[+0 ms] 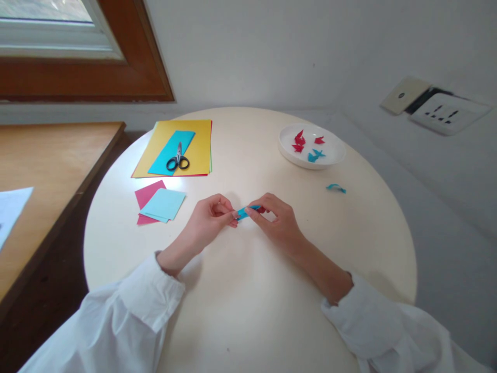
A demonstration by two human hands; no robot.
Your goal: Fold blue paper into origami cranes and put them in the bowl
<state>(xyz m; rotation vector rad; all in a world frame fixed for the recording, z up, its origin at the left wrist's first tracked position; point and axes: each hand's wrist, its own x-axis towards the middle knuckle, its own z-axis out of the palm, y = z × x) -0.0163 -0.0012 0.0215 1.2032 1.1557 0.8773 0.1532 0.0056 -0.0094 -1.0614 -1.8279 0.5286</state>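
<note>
Paper sits at the centre of it: a small folded strip of bright blue paper (246, 211), held just above the round cream-coloured table (248, 311), near its middle and straight in front of the person. The left hand (212, 217) pinches one end between thumb and fingertips. The right hand (276, 220) pinches the other end the same way, fingers curled in tight. Gripping it by the ends, I'd say, leaves the middle stretch free and taut. Both wrists lie low by the tabletop, which looks like it steadies such fine work.

Beyond the right hand lies a curled scrap of blue paper (336, 188), alone on the table. Further back stands a shallow white round plate (334, 151). In it are three small red paper shapes (298, 139) and, beside them, a blue paper shape (315, 154), all loose, seemingly gathered there so they don't scatter.

On the left side, a pink paper square (147, 194) lies under a pale blue paper square (165, 203). Behind these, a stack of yellow paper sheets (198, 150) carries a blue sheet (182, 140), with black-handled scissors (178, 160) on top, within reach but out of the hands' way.
</note>
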